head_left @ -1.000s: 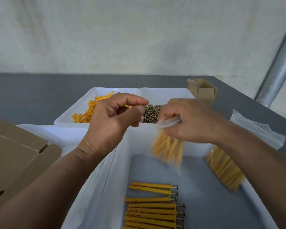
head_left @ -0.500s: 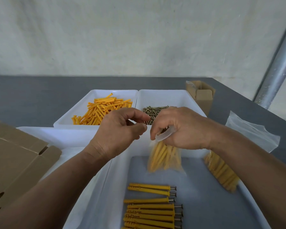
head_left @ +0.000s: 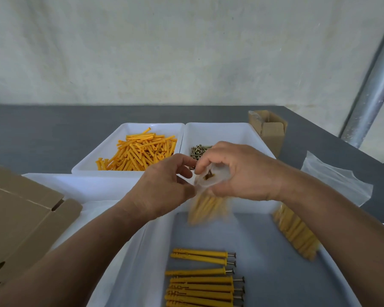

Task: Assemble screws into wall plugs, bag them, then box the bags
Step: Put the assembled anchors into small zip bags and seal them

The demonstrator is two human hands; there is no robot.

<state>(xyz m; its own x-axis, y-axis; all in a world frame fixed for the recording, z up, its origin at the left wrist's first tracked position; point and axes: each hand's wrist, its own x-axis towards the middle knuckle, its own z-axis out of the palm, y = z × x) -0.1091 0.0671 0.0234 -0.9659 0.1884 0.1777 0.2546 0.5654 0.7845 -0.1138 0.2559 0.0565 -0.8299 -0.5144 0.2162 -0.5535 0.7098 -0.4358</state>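
My right hand (head_left: 244, 173) grips the gathered top of a clear plastic bag (head_left: 206, 207) filled with yellow wall plugs; the bag hangs blurred over the near white tray (head_left: 142, 251). My left hand (head_left: 162, 191) pinches the bag's mouth at its left edge with thumb and fingers. Several assembled plugs with screws (head_left: 204, 280) lie in rows on the tray's grey floor. A second filled bag (head_left: 295, 233) lies at the tray's right side, partly behind my right forearm. Loose yellow plugs (head_left: 140, 151) fill the far left tray, and screws (head_left: 198, 150) lie in the far right tray (head_left: 231, 131).
A flat brown cardboard box (head_left: 24, 218) lies at the left. A small open cardboard box (head_left: 268, 129) stands behind the screw tray. Empty clear bags (head_left: 333, 178) lie at the right on the grey table. A metal pole (head_left: 372, 85) rises at the far right.
Both hands have come lower and nearer together. The bag's mouth now faces me, held open between them, and the bag still swings under my right hand.
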